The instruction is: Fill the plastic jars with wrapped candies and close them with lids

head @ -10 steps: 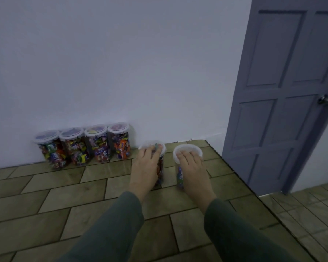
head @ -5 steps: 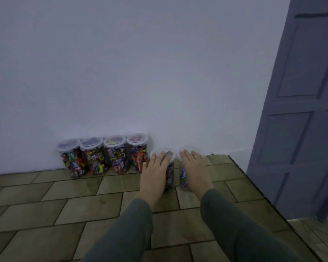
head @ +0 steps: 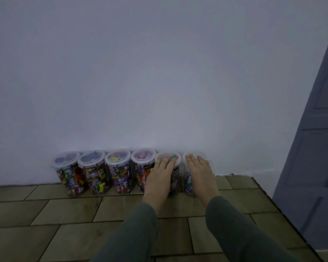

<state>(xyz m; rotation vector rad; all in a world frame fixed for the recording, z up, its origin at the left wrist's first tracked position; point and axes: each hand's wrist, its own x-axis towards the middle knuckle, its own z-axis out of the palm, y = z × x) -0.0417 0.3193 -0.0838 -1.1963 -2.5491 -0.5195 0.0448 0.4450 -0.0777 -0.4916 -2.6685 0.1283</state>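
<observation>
Pale wall [head: 140, 82] meets a tiled floor [head: 64, 224], where six lidded candy jars stand in a row. Left hand [head: 159, 178] lies flat, fingers straight, on the fifth jar [head: 175, 178]; right hand [head: 201, 176] lies likewise on the sixth jar [head: 187, 181], farthest right.

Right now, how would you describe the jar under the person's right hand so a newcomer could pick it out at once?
Start at the grey door on the right and follow the foot of the white wall leftward to the row of six lidded candy jars. The first jar you reach is the one. It alone ends the row on the door side, and the right hand rests flat on its lid.
</observation>
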